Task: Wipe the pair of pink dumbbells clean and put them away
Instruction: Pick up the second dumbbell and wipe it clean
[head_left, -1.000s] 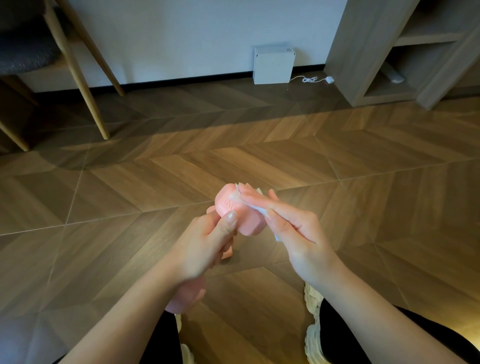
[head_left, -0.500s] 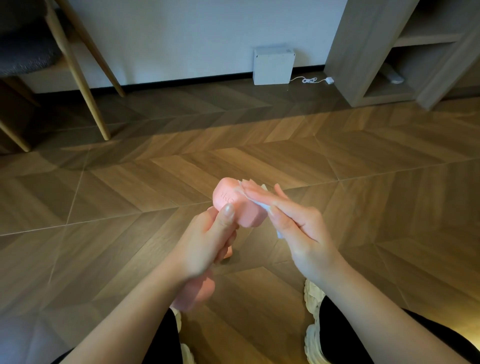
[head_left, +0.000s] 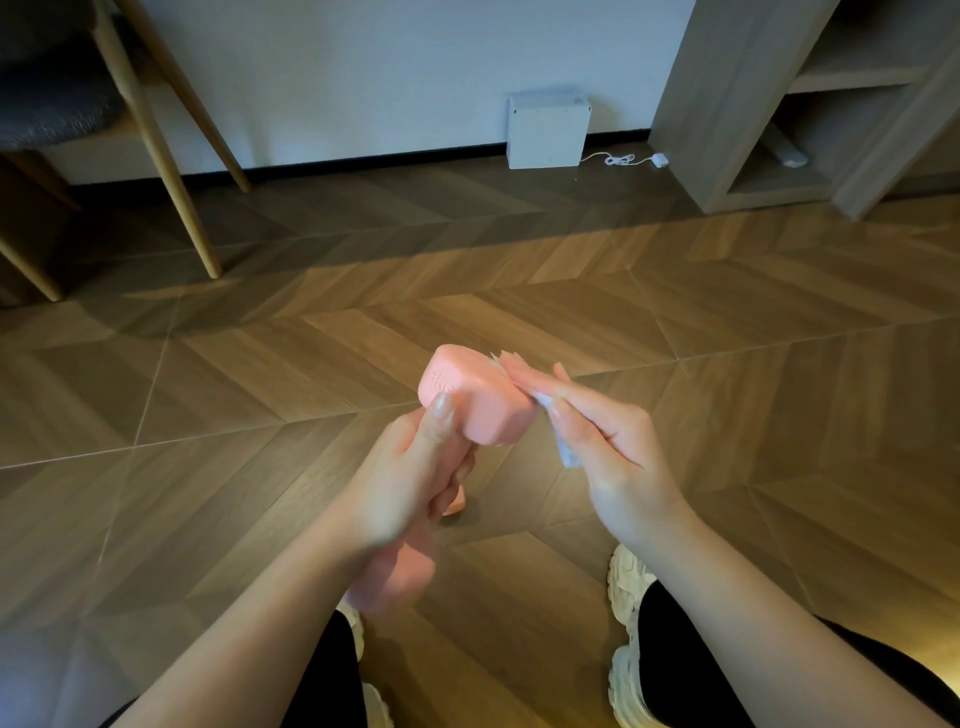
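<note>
Left hand (head_left: 410, 483) clenched around the dumbbell (head_left: 470, 400) handle, thumb up on its upper head; dumbbell tilted over the floor (head_left: 260, 374). Right hand (head_left: 608, 441) pinches a wipe (head_left: 563, 449) against that head's far side, fingers extended

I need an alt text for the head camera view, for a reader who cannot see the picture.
Seen from above, a person's left hand grips a pink dumbbell by its handle while the right hand presses a white wipe against its upper end. Below them are a wooden herringbone floor and pale sneakers.

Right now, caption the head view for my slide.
Left hand grips a pink dumbbell; right hand wipes its upper end with a white wipe.
</note>
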